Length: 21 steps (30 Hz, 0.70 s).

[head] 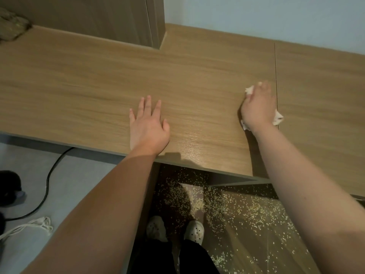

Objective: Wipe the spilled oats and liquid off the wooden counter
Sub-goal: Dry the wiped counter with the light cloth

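Wooden counter [88,82] fills the upper half of the frame, its pale grain running left to right under a person's two bare arms. At right of centre, the right hand [258,107] lies palm down on a crumpled white paper towel [278,118], fingers bent over the wad and pressing it to the wood; scraps of the paper show past the fingertips, at the outer edge of the hand and by the wrist, and motion blur softens the fingers. The hand sits just beside a thin seam [276,76] that crosses the counter from back to front. Left of it, well apart, the left hand [147,123] rests flat on the counter near the front edge, fingers straight and slightly spread, holding nothing. Spilled oats [246,208] lie scattered on the dark floor below the counter's front edge, lower centre and lower right of the frame, around a pair of pale clogs [194,231]. At lower left, a black cable [47,184] curves over a grey floor beside a white cord [37,224]. A wood-toned cabinet panel [118,18] stands on the counter at upper centre, with a pale wall [256,14] at upper right.
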Tool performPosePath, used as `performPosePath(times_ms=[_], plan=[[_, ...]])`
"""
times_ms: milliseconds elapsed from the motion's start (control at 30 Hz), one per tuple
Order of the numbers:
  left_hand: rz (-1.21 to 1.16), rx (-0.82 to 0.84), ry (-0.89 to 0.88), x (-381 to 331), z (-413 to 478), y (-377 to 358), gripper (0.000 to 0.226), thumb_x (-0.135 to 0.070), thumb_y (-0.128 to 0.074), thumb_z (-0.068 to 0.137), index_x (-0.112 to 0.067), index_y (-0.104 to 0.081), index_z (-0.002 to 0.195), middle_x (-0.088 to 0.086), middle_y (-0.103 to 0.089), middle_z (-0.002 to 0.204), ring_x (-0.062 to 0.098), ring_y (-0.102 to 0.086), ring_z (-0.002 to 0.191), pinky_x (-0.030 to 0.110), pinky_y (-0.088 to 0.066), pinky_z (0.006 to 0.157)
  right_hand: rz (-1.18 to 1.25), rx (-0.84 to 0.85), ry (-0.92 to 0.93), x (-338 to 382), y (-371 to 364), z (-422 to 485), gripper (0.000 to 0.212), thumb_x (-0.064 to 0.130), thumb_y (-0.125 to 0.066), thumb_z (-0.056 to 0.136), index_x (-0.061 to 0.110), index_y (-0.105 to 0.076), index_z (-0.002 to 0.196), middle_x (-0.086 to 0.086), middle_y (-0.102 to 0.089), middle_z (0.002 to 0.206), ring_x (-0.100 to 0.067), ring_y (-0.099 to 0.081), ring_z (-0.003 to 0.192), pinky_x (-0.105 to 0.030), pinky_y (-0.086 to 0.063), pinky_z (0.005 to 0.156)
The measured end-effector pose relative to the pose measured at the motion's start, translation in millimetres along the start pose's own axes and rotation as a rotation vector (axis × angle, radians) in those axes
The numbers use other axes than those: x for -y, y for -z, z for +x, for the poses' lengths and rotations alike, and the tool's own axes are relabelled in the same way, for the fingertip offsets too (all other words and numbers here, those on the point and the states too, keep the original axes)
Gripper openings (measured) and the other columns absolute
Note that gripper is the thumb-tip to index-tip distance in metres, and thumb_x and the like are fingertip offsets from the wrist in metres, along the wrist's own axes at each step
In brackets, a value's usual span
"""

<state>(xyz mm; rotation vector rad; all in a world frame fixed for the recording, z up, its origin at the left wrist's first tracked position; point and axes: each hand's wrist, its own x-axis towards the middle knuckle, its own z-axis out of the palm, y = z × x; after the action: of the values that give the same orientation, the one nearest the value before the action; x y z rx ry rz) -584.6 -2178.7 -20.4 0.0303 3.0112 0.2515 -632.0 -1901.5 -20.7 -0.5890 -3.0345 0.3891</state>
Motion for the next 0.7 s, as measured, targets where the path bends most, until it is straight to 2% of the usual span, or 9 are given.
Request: performPosePath(times_ms=[133,267,333,367,400,467,567,633,700], plan=[[-0.005,-0.007,0.005,-1,1,2,0.060,-0.037,-0.030,0.101,-0.021,-0.016,0.157,0.007,-0.005,0.166,0.022,0.001,0.153,0.048,-0.003,0.123,0.186,0.205,0.499,20,4,-88,0.049,0.014,-0.035,0.099,0.014,-0.037,0.148,-0.007,-0.026,0.159,-0.023,-0.025,0.146,-0.025,-0.009,0.119],[-0.007,-0.005,0.015,-1,-1,2,0.060,-0.036,-0.031,0.101,-0.021,-0.017,0.157,0.007,-0.005,0.166,0.022,0.001,0.153,0.048,-0.003,0.123,0.164,0.577,0.977,33,7,-184,0.056,0.004,-0.035,0.091,0.015,-0.042,0.145,-0.007,-0.038,0.153,-0.021,-0.035,0.142,-0.040,-0.033,0.116],[-0.006,-0.013,0.009,-1,0,2,0.059,-0.036,-0.031,0.101,-0.021,-0.018,0.157,0.007,-0.006,0.166,0.021,0.000,0.153,0.048,-0.003,0.124,0.076,0.474,0.880,44,18,-159,0.039,0.010,-0.038,0.101,0.007,-0.049,0.138,-0.009,-0.059,0.132,-0.023,-0.056,0.121,-0.029,-0.048,0.101],[-0.009,-0.018,0.007,-1,1,1,0.059,-0.036,-0.031,0.101,-0.021,-0.018,0.157,0.007,-0.006,0.166,0.021,0.000,0.153,0.048,-0.003,0.124,0.069,0.420,0.726,44,26,-140,0.035,0.017,-0.038,0.103,0.009,-0.053,0.133,-0.004,-0.063,0.121,-0.020,-0.060,0.110,-0.024,-0.052,0.091],[-0.012,-0.020,0.006,0,0,1,0.059,-0.035,-0.031,0.101,-0.021,-0.018,0.157,0.007,-0.006,0.166,0.021,0.000,0.153,0.048,-0.003,0.124,0.115,0.293,0.605,38,33,-117,0.036,0.021,-0.038,0.101,0.011,-0.054,0.133,0.000,-0.058,0.130,-0.020,-0.056,0.117,-0.027,-0.050,0.097],[-0.010,-0.020,0.008,-1,-1,0,0.059,-0.035,-0.031,0.101,-0.021,-0.018,0.157,0.007,-0.006,0.166,0.021,0.000,0.153,0.047,-0.002,0.124,0.098,0.146,0.418,15,32,-78,0.048,0.024,-0.034,0.101,0.015,-0.036,0.148,-0.004,-0.023,0.158,-0.026,-0.021,0.146,-0.044,-0.020,0.120],[-0.004,-0.015,0.014,-1,0,1,0.058,-0.035,-0.030,0.102,-0.021,-0.018,0.157,0.007,-0.006,0.166,0.021,0.001,0.153,0.047,-0.001,0.124,-0.082,0.121,0.245,-2,7,-38,0.057,0.035,-0.025,0.104,0.010,-0.019,0.154,-0.015,-0.005,0.163,-0.029,-0.003,0.150,-0.052,-0.006,0.121],[0.009,-0.014,0.011,-1,0,1,0.058,-0.035,-0.030,0.102,-0.021,-0.017,0.157,0.007,-0.005,0.166,0.021,0.001,0.153,0.047,-0.001,0.124,-0.118,0.118,0.254,20,-2,-44,0.060,0.041,-0.020,0.104,0.009,-0.016,0.155,-0.015,-0.005,0.162,-0.029,-0.003,0.150,-0.051,-0.007,0.121],[0.014,-0.008,0.011,-1,0,1,0.059,-0.035,-0.029,0.102,-0.021,-0.016,0.157,0.007,-0.004,0.166,0.021,0.001,0.153,0.047,-0.001,0.124,-0.117,0.141,0.493,35,-10,-74,0.062,0.046,-0.015,0.103,0.012,-0.015,0.155,-0.014,-0.004,0.162,-0.028,-0.002,0.150,-0.050,-0.007,0.121]])
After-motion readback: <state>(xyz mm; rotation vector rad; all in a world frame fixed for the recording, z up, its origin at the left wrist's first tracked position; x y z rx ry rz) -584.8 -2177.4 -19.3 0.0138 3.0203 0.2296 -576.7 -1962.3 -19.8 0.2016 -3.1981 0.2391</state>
